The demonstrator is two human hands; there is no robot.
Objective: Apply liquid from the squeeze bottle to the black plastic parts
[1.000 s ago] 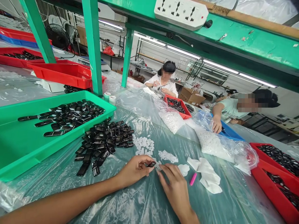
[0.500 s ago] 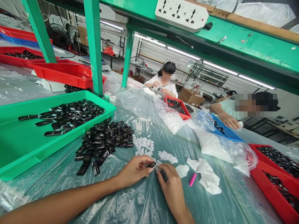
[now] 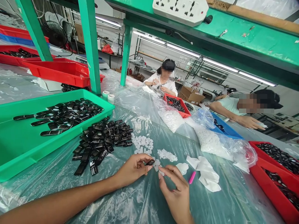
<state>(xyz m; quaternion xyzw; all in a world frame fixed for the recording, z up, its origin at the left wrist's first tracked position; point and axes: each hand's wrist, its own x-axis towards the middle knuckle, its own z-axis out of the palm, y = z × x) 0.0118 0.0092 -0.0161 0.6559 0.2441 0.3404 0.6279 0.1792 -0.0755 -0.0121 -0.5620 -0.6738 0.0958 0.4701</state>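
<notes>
My left hand (image 3: 134, 169) pinches a small glossy black piece (image 3: 150, 162) between thumb and fingers. Just to its right, my right hand (image 3: 175, 186) has thumb and index finger closed on a small white piece (image 3: 161, 172). The two hands are apart. Beyond them lie a pile of larger white pieces (image 3: 143, 143) and a pile of smaller white pieces (image 3: 167, 155). Left of these is a heap of black glossy pieces (image 3: 105, 137) on the plastic-covered table (image 3: 130, 202). A pink tool (image 3: 192, 177) and a crumpled white sheet (image 3: 209, 177) lie to the right.
A green tray (image 3: 23, 152) with black pieces stands at left. Red trays (image 3: 268, 186) are at right, and a blue tray (image 3: 230, 132) and plastic bags (image 3: 210, 144) farther back. Two people sit across the table. A green post (image 3: 90, 46) rises behind the green tray.
My right hand has turned and its fingertips now show a white piece. My left hand still holds the black piece. The hand of the person at right has moved right.
</notes>
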